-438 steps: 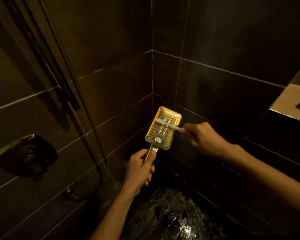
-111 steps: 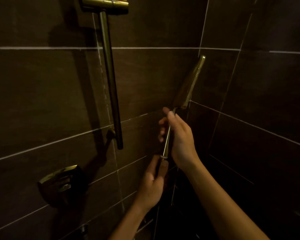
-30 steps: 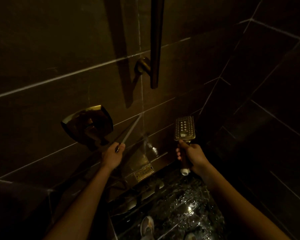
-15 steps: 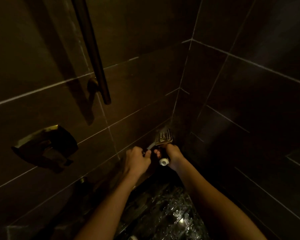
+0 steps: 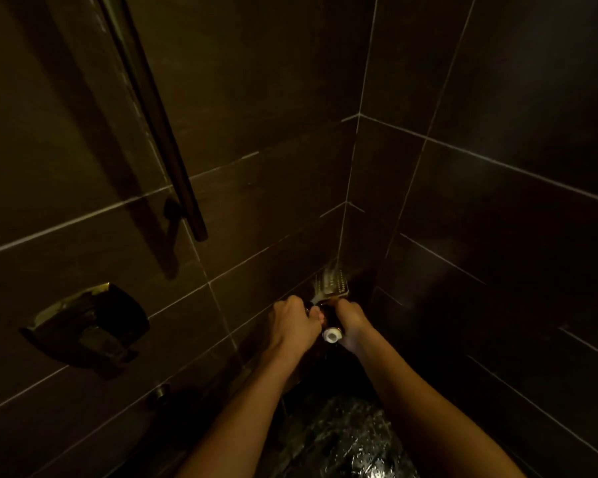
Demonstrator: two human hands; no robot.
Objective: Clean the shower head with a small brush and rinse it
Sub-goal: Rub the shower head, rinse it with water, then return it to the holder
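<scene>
The rectangular gold shower head [image 5: 332, 285] points its nozzle face up toward me, low in the dark tiled corner. My right hand [image 5: 351, 320] is shut around its handle, whose white threaded end [image 5: 331, 336] shows below my fingers with no hose attached. My left hand [image 5: 296, 322] sits just left of it, shut on a small brush [image 5: 315, 298] whose pale tip lies against the near left edge of the nozzle face. The two hands almost touch. The brush handle is mostly hidden in my fist.
A dark vertical slide rail [image 5: 159, 129] runs down the left wall. Below it a gold-edged mixer handle [image 5: 88, 322] juts out from the wall. A small round wall fitting [image 5: 161, 391] sits lower. The wet dark floor [image 5: 346, 439] glistens between my forearms.
One second ago my hands were apart, the brush up near the mixer. Now the left hand has brought the brush to the shower head, both hands low in the corner.
</scene>
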